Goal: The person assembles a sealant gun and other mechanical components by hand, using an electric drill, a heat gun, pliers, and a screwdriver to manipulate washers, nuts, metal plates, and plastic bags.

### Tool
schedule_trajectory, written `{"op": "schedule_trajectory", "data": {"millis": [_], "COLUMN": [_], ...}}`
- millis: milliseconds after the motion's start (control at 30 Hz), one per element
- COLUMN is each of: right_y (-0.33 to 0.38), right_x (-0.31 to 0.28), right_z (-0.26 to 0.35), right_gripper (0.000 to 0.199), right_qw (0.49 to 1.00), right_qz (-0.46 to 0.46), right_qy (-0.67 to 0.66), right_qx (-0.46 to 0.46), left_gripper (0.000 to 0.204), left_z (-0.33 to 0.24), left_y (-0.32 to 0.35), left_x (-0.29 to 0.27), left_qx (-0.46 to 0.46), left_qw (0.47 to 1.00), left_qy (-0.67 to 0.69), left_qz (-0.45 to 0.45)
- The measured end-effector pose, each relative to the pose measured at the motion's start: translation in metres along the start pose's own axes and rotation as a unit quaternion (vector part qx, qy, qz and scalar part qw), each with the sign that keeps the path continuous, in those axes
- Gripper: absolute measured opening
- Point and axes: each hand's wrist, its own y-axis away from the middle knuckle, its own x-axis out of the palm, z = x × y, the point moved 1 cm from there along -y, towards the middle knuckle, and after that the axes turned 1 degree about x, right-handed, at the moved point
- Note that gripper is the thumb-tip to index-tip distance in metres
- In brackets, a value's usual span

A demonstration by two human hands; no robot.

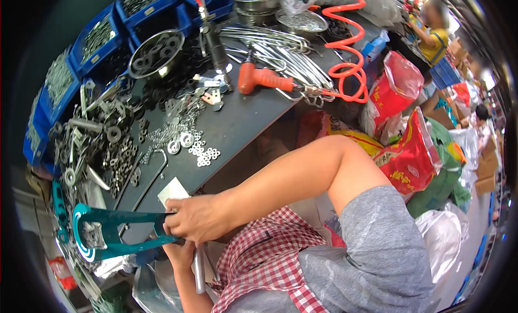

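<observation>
A teal U-shaped frame (127,218) with a rounded, white-marked left end is held at the near edge of the workbench. My right hand (197,218) is closed around its right end, fingers curled at a dark fitting. Just below, my left hand (182,252) grips the same end from underneath; its fingers are partly hidden. A bare metal tube (199,272) points down beside my left wrist. Behind my right hand lies a pale square piece (172,193). A bent metal rod (154,175) rests on the bench near the frame.
Loose washers, nuts and brackets (110,129) are heaped at the left, before blue bins (97,40). A steel bowl (156,54) holds dark rings. An orange air tool (264,78) with a coiled red hose (345,70) lies among metal rods. Red sacks (410,156) stand at the right.
</observation>
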Motion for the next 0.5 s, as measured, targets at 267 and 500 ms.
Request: {"op": "schedule_trajectory", "data": {"millis": [267,500], "right_y": [0.01,0.0], "right_x": [0.029,0.022], "right_z": [0.03,-0.001], "right_gripper": [0.018,0.02], "right_qw": [0.967,0.994], "right_qz": [-0.197,0.015], "right_qy": [-0.014,-0.096], "right_qx": [0.163,0.052], "left_gripper": [0.071,0.062], "left_z": [-0.013,-0.013], "left_y": [0.001,0.002], "left_x": [0.011,0.004], "left_qx": [0.014,0.028], "left_qw": [0.998,1.0], "left_qy": [0.061,0.014], "left_qz": [-0.016,0.004]}}
